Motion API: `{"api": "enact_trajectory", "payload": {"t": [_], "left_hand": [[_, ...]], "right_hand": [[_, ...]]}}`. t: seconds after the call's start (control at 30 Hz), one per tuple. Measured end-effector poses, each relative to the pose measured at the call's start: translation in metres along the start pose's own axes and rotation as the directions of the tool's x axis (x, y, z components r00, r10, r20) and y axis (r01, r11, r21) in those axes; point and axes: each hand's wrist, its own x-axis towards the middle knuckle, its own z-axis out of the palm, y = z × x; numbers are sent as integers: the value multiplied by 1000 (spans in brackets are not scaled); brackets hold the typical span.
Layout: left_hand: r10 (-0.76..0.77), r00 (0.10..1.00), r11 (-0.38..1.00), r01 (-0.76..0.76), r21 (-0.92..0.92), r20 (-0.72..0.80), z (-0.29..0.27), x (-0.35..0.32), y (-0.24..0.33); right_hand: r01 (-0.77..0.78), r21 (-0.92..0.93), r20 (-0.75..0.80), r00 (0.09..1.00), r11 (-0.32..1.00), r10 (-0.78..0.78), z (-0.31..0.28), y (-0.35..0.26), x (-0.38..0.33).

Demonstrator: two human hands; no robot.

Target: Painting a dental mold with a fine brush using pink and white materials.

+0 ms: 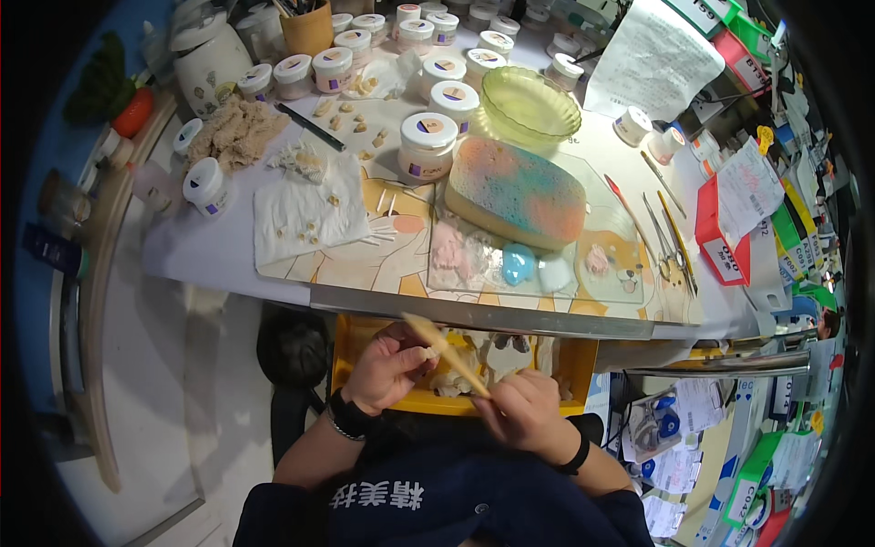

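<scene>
My right hand (527, 410) is closed round the lower end of a long, flat, tan wood-coloured tool (453, 357), slightly smeared by motion. The tool slants up and left, passing beside my left hand (387, 374). Thumb and fingers of that hand pinch a small off-white piece (430, 353), too small and partly covered to name. Both hands are above an open yellow drawer (344, 345) in front of the table edge. White plaster-like models (501, 357) lie in the drawer, partly hidden by my hands and the tool.
On the table stand several white-lidded jars (427, 150), a green glass bowl (538, 128) and a multicoloured sponge (515, 196). Tooth-like pieces rest on a white tissue (292, 196). Brushes and tweezers (658, 228) lie at the right, near a red box (715, 237).
</scene>
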Motion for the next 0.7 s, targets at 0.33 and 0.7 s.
{"api": "enact_trajectory", "payload": {"t": [0.33,0.7], "left_hand": [[1,1000,1000,-1,5,15,-3,1,0],[7,1000,1000,-6,-15,28,0,1,-2]], "right_hand": [[-5,54,-13,1000,999,6,2,1,-2],[-24,-13,31,999,1000,25,3,2,1]]}}
